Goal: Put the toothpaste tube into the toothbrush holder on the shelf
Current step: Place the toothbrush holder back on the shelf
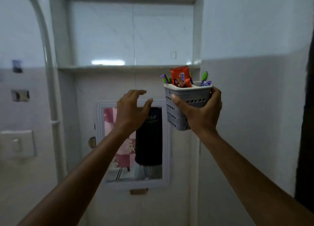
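Two hands are raised below the shelf (pixel 129 67). The right hand (pixel 200 110) has its fingers clamped on the grey toothbrush holder (pixel 183 96), held in the air under the shelf's right end. The orange toothpaste tube (pixel 180 77) stands upright inside it among toothbrushes (pixel 203 78). The left hand (pixel 132 110) hovers beside it, fingers apart, holding nothing.

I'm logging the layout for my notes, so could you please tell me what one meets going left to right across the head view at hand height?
White vertical wall pipe → empty left hand → grey perforated plastic toothbrush holder with the orange toothpaste tube in it → right hand gripping the holder.
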A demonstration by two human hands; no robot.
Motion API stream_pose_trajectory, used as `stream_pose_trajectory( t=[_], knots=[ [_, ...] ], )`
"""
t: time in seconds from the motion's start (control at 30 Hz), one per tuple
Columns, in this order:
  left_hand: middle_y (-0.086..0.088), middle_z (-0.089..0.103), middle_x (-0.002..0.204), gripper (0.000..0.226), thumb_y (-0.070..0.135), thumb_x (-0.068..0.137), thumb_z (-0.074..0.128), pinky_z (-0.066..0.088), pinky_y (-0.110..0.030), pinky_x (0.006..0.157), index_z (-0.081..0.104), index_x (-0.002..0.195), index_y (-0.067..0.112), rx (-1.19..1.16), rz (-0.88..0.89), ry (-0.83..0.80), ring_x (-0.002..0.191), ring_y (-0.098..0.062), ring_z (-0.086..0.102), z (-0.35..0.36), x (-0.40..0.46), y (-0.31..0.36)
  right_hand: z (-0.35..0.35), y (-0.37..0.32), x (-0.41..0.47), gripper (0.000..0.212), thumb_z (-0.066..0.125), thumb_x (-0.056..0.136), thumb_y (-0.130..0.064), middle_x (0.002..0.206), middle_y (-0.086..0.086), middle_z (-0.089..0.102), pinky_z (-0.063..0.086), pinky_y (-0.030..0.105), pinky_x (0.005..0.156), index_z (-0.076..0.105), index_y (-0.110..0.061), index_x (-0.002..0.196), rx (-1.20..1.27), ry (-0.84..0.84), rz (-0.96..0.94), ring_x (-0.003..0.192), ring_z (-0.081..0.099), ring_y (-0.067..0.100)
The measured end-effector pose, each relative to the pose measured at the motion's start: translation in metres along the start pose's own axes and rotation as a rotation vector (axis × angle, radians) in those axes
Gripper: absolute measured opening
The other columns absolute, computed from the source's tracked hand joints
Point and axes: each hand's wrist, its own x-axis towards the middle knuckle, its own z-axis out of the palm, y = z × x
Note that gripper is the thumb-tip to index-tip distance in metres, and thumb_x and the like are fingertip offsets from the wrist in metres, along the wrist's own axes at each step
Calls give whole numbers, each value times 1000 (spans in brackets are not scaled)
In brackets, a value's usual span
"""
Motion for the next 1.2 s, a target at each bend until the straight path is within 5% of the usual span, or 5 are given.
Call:
stream_pose_trajectory(
  t=[0.23,0.47,0.67,0.9,1.2],
  knots=[
    [-3,60,145,52,51,101,64,38,-46,118,61,143,20,121,112,174,138,-24,53,6,97,3,21,-50,82,116,94,49,-78,136,-5,58,57,41,103,53,-21,141,-5,51,-51,130,56,24],
    [-3,59,153,65,67,106,43,12,-47,133,59,149,22,138,-12,54,154,-21,39,35,134,-37,41,-66,129,114,94,51,-78,137,-10,57,54,38,105,53,-25,143,-34,77,-38,130,53,20],
    [4,70,133,50,61,107,49,15,-46,133,71,132,24,153,42,208,144,-20,51,55,132,-56,68,-75,156,112,91,57,-78,136,-7,54,51,36,94,50,-21,144,-110,97,-82,123,47,17],
    [0,75,122,43,55,105,59,16,-45,133,75,123,18,118,77,256,127,-21,61,63,139,-59,114,-69,178,118,88,60,-82,147,0,52,52,48,106,45,-18,149,-189,92,-1,137,47,27],
    [0,76,119,41,53,104,62,22,-48,131,77,119,18,163,92,293,122,-23,64,65,141,-61,135,-31,177,134,73,93,-73,177,16,19,36,55,122,-14,-12,175,-432,-261,15,163,22,39]
  ],
)
